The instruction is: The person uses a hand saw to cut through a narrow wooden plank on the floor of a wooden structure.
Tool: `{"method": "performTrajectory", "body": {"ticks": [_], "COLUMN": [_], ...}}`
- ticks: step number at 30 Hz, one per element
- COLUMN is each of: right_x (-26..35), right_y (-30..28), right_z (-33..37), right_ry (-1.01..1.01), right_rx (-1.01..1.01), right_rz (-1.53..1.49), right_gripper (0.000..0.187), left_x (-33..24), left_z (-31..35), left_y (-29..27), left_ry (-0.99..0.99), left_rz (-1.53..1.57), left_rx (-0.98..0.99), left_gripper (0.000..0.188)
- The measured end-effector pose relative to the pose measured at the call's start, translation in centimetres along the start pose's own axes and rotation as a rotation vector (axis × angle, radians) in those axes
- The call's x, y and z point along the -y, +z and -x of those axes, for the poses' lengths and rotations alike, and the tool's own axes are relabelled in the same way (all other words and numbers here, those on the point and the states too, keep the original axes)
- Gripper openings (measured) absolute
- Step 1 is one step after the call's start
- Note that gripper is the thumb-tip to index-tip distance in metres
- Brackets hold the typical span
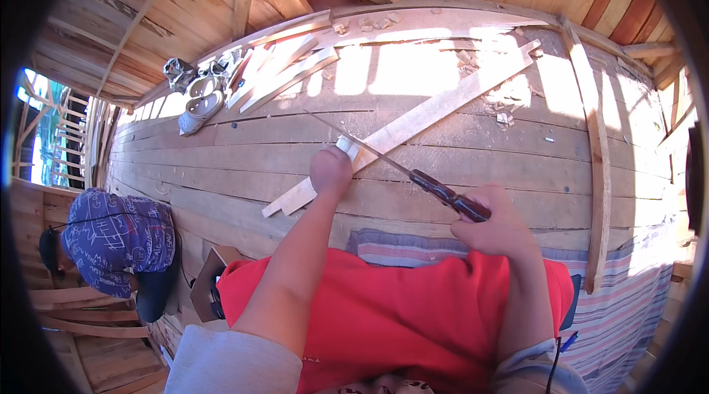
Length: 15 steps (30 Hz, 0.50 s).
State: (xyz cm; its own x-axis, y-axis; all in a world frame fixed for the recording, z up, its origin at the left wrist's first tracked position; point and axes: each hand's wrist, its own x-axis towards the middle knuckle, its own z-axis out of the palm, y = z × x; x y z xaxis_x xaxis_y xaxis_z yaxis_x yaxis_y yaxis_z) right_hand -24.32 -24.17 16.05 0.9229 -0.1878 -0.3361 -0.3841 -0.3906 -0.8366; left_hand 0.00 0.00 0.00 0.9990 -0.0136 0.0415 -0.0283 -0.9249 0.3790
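Note:
My left hand (330,169) is closed around a small pale piece of wood (345,146), held above a long wooden slat (413,122) that lies diagonally across the plank floor. My right hand (493,224) grips the dark wooden handle of a long knife (384,158). Its thin blade points up and left and crosses just over the piece in my left hand. My lap is covered by red cloth (399,305).
Another person in a blue patterned shirt (114,235) crouches at the lower left. Pale sandals (199,102) and several loose slats (281,73) lie at the back left. Wood chips (506,98) are scattered at the back right. A striped mat (628,305) lies under me; a long beam (594,143) runs along the right.

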Motion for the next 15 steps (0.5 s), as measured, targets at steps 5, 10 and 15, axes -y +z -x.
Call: {"method": "performTrajectory", "body": {"ticks": [5, 10, 15], "right_x": [-1.7, 0.3, -1.0], "right_y": [1.4, 4.8, 3.0], "right_z": [0.4, -2.7, -0.7], "right_ry": [-0.008, -0.261, -0.15], "right_rx": [-0.179, -0.001, -0.271], "right_rz": [-0.186, -0.277, -0.229], "right_gripper": [0.026, 0.025, 0.043], "left_x": [-0.6, 0.7, -1.7], "left_z": [1.9, 1.3, 1.8], "left_y": [0.6, 1.2, -0.8], "left_ry": [-0.079, 0.001, -0.102], "left_rz": [0.046, -0.002, 0.072], "left_rx": [0.031, -0.025, -0.02], "left_gripper": [0.047, 0.053, 0.054]}}
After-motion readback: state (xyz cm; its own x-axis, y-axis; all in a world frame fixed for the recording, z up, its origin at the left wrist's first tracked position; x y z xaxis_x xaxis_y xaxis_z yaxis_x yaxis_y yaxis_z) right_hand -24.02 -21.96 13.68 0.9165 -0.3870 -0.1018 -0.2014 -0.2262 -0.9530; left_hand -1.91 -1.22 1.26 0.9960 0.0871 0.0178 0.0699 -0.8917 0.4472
